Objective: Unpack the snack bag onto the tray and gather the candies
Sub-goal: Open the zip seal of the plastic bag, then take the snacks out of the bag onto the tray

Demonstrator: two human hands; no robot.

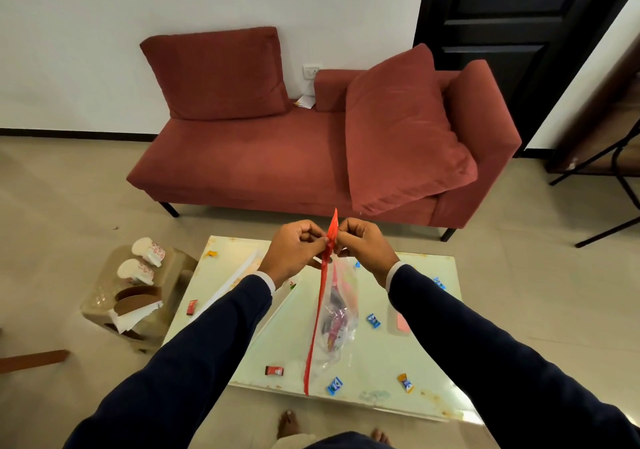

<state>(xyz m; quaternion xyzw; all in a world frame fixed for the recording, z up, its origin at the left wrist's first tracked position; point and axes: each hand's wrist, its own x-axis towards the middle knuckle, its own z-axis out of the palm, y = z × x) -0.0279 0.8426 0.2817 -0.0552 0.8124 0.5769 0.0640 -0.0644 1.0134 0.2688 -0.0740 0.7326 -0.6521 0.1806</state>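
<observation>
feet: bare toes (pixel 289 422) poke in at 6 o'clock, just short of the table's near edge.
table (pixel 381 365): pale green glass-looking top, near edge chipped and rusty; open floor along its near and right sides.
near candies: blue one (pixel 334 386) at 6 o'clock right by the near edge, orange one (pixel 406 382) at 5 o'clock, dark red one (pixel 274 371) at about 7. All well apart from each other.
mid candies: another blue one (pixel 372 320) just right of the bag, a red one (pixel 192 307) hugging the left edge at 9, a pink flat thing (pixel 402 324) half under the right sleeve.
snack bag (pixel 337 317): clear zip bag with a red zip strip (pixel 317 324), hanging in the air over the middle of the table, strip running from the hands down to near the front edge. Stuff inside is blurry, can't tell what it is.
left hand (pixel 294 249): fingers curled, pinching the top of the zip strip from the left.
right hand (pixel 365 246): same deal from the right, thumb and fingers pinched on the strip. The two hands nearly touch.
tray (pixel 239 275): whitish, mostly hidden by the left sleeve, lying toward the table's far-left part at 10 o'clock.
far candies: orange one (pixel 211 253) at the far-left corner, blue one (pixel 439 283) by the right edge at 2.
stool (pixel 114 310): beige plastic, just left of the table at 9, holding two tipped paper cups (pixel 147 258).
sofa (pixel 311 157): red, at 12 o'clock, a strip of open floor between it and the table's far edge.
</observation>
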